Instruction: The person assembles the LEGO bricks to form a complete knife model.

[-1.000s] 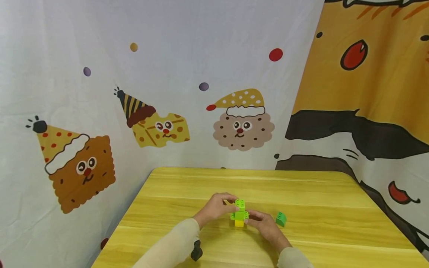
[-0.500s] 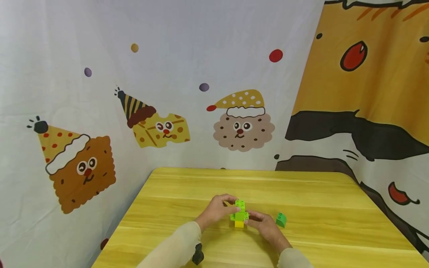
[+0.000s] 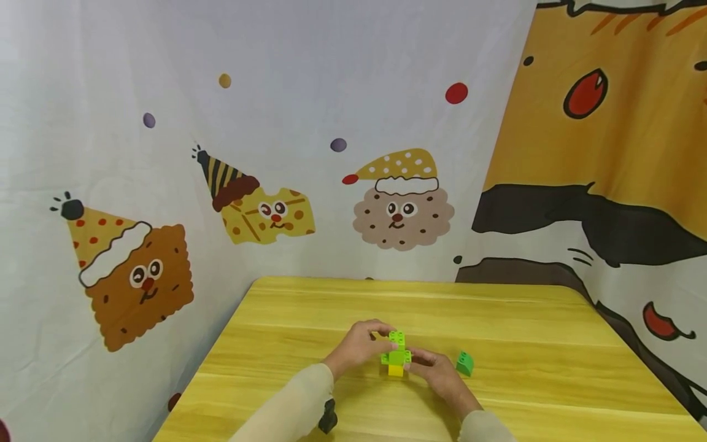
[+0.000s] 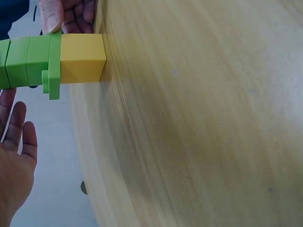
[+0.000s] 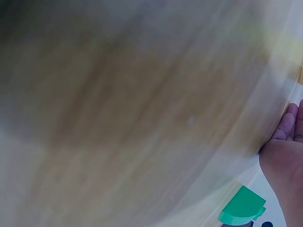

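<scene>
A stack of toy building blocks stands upright on the table in the head view. Its base is a yellow block (image 3: pixel 396 371), with a wider light green plate (image 4: pixel 54 71) on top and several light green blocks (image 3: pixel 397 338) above that. My left hand (image 3: pixel 356 345) pinches the upper green blocks from the left with thumb and fingers. From the right, my right hand (image 3: pixel 442 376) grips the stack low down, its thumb at the edge of the green plate. The right wrist view shows part of that hand (image 5: pixel 284 142), the fingers cut off by the frame's edge.
A darker green block (image 3: pixel 464 363) with a curved side lies on the wooden table (image 3: pixel 309 301), just right of my right hand. Below the left sleeve hangs a black device (image 3: pixel 328 417). A cloth printed with cartoons (image 3: pixel 403 218) hangs behind the table.
Hardly anything differs. The left forearm has shifted slightly to the right, while both hands keep hold of the block stack in the same place.
</scene>
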The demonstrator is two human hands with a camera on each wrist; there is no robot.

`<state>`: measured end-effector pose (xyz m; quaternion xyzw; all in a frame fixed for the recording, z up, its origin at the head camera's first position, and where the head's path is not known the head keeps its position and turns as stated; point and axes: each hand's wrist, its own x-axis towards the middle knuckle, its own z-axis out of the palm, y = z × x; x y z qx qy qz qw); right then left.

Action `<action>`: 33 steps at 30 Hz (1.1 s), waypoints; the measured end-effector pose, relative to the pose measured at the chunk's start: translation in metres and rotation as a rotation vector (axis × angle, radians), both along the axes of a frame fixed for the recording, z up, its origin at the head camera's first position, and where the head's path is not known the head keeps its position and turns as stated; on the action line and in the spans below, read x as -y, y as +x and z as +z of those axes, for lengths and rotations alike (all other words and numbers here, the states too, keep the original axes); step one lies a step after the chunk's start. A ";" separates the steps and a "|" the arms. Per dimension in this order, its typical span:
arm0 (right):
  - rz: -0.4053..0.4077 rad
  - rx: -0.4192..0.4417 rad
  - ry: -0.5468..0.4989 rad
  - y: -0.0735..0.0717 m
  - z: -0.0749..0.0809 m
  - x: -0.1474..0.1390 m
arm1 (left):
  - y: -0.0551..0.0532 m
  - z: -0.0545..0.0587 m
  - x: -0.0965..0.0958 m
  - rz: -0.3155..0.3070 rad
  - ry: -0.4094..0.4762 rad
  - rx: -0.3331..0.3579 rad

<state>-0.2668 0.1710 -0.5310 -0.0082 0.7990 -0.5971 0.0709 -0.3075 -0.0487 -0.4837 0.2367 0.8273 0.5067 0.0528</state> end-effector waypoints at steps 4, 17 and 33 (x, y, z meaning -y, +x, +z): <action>0.004 -0.008 -0.002 0.000 0.000 -0.001 | 0.000 0.001 -0.001 -0.013 -0.007 -0.020; -0.006 0.002 0.004 -0.002 0.000 -0.003 | -0.001 -0.007 -0.004 -0.022 0.011 -0.054; 0.003 0.015 -0.002 -0.001 -0.001 -0.001 | 0.003 -0.009 -0.002 -0.010 0.048 -0.002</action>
